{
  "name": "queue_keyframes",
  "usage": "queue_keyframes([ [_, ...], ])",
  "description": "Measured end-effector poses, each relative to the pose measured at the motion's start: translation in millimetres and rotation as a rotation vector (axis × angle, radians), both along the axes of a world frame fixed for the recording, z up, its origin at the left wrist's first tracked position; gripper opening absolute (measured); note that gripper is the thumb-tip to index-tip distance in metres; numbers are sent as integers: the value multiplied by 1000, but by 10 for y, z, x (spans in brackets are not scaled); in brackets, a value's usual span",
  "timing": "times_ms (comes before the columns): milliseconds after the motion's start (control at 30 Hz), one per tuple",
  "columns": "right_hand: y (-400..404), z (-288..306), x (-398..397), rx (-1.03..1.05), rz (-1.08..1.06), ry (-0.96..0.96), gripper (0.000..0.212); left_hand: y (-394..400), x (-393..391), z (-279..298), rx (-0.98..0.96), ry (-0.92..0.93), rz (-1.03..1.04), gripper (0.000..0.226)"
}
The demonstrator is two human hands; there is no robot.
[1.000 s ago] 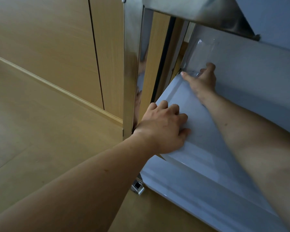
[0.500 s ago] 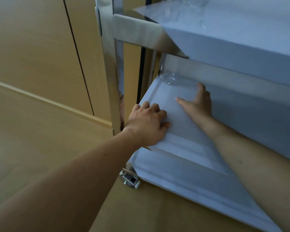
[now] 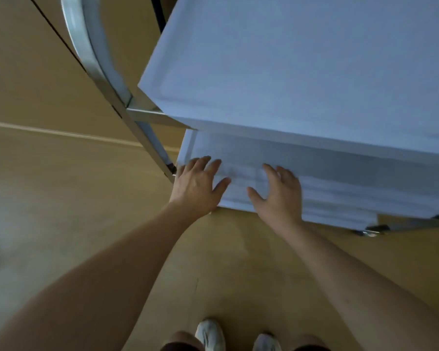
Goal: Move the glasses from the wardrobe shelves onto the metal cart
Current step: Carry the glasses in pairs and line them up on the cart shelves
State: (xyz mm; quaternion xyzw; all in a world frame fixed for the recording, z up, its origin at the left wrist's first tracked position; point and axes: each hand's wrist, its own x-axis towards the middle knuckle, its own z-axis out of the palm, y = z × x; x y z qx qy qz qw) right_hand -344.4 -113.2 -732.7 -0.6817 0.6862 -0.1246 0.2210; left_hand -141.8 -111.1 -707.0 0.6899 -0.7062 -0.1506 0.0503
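While both arms reach forward and down, we see the left hand (image 3: 197, 184) and right hand (image 3: 280, 195) hovering palm-down over the near edge of the metal cart (image 3: 276, 72), fingers spread and relaxed, holding nothing. Whether the fingertips touch the lower shelf (image 3: 340, 173) we cannot tell; that area is blurred. Left hand sits by the shelf's left corner, just beside the cart's steel post (image 3: 127, 107); right hand is near it, thumbs pointing toward each other. Cart shelves are flat, smooth, pale grey-blue with raised rims; the frame is shiny rounded tube. A caster (image 3: 371, 230) shows at right under the lower shelf. No glasses are visible on either shelf in this view. Tan wood-look floor (image 3: 61, 198) and wooden panels (image 3: 23, 59) lie left. White shoes (image 3: 211, 334) are visible at the bottom.
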Motion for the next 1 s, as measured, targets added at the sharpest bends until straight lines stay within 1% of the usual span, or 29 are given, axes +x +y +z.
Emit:
queue_keyframes([
  [133, 419, 718, -135, 79, -23, -26, 71, 392, -128, 718, 85, 17, 18, 62],
  [300, 718, 1987, -394, 122, -68, -43, 70, 662, -422, 1940, 83, 11, -27, 60],
  [467, 742, 3209, -843, 42, -98, -82, 70, 629, -898, 3184, -13, -5, -137, 62],
  [633, 559, 4228, -1382, -127, -171, -70, 73, 232, -1530, 4282, -213, -14, -255, 63],
  [700, 520, 4550, -1631, -192, -215, -53, 73, 89, -1819, 4625, -279, -21, -312, 63],
  [800, 467, 4939, -2039, -275, -297, -27, 73, -102, -2284, 5017, -352, 22, -382, 62],
  [1000, 418, 5491, -2878, -377, -504, 46, 71, -476, -3262, 5455, -439, 86, -597, 60],
])
